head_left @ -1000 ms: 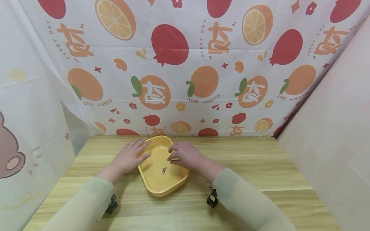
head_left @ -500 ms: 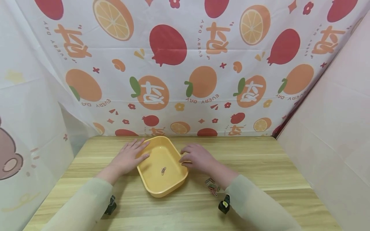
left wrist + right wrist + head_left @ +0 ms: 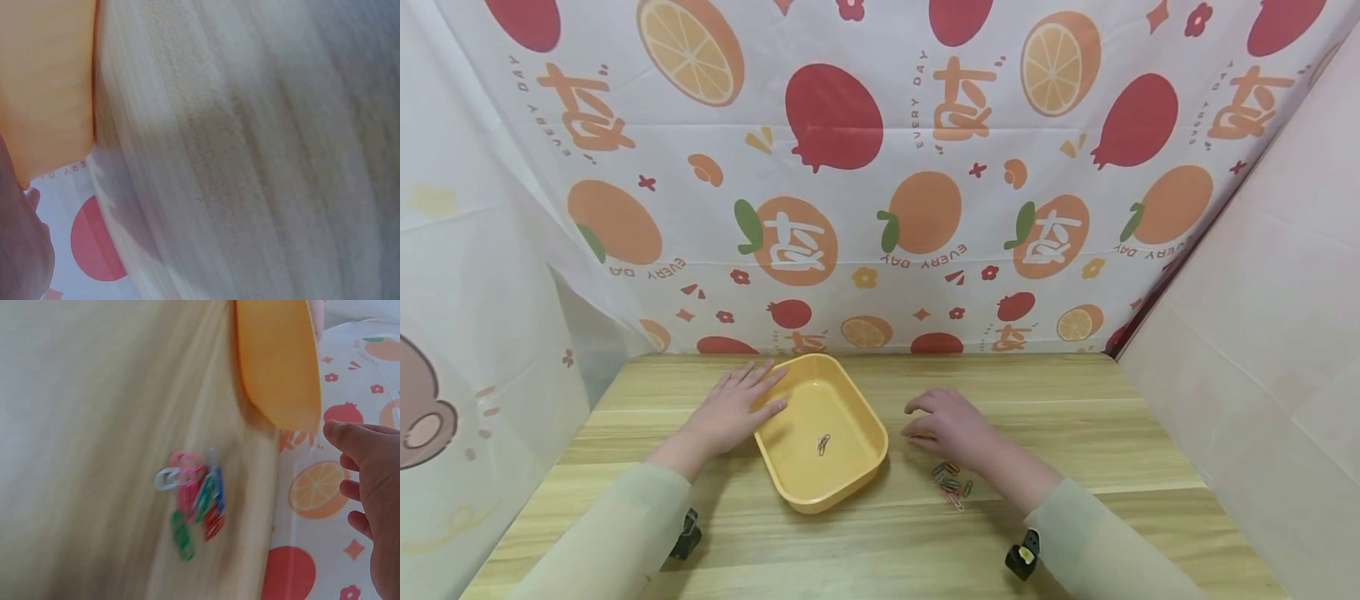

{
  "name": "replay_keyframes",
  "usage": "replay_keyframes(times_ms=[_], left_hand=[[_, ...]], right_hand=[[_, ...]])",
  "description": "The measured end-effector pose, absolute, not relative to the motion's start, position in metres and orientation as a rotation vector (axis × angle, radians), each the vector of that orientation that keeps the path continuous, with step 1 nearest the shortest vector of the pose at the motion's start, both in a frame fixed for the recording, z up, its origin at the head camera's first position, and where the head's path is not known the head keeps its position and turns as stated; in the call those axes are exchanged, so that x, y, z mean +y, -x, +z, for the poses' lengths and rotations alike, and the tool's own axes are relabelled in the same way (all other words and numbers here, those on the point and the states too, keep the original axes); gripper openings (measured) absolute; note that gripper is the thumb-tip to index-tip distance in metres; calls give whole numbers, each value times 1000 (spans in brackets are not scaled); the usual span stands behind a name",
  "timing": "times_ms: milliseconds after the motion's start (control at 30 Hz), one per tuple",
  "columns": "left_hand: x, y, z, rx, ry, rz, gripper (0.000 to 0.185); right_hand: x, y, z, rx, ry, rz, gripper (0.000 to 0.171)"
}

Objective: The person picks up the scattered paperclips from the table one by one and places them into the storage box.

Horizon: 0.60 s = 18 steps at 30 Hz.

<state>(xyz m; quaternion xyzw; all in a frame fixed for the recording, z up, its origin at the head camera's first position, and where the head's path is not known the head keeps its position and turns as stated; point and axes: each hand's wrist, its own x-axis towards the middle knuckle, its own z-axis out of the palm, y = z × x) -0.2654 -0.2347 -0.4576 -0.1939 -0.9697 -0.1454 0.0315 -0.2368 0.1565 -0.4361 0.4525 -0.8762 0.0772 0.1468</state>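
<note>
A yellow rectangular tray sits at an angle on the wooden table, with a few small paper clips on its floor. My left hand rests on the tray's left rim, its fingers spread. To the right of the tray my right hand hovers apart from it, fingers loosely bent and nothing visible between them. Just below that hand lies a pile of colored paper clips on the table. In the right wrist view the pile shows pink, green, red, blue and white clips, somewhat blurred.
A white cloth with fruit prints hangs behind the table's back edge. Pale cloth walls stand at the left and right. Wood-grain tabletop extends to the right of the pile.
My right hand has moved from over the tray to the right, near the loose pile, which its arm partly covered before. The left hand and the tray stay almost in place.
</note>
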Motion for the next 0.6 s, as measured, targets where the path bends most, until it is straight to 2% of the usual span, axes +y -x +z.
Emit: replay_keyframes(times_ms=[600], left_hand=[[-236,266,-458,-2987,599,-450,66]], right_hand=[[205,213,-474,-2567,-1222,213,10]])
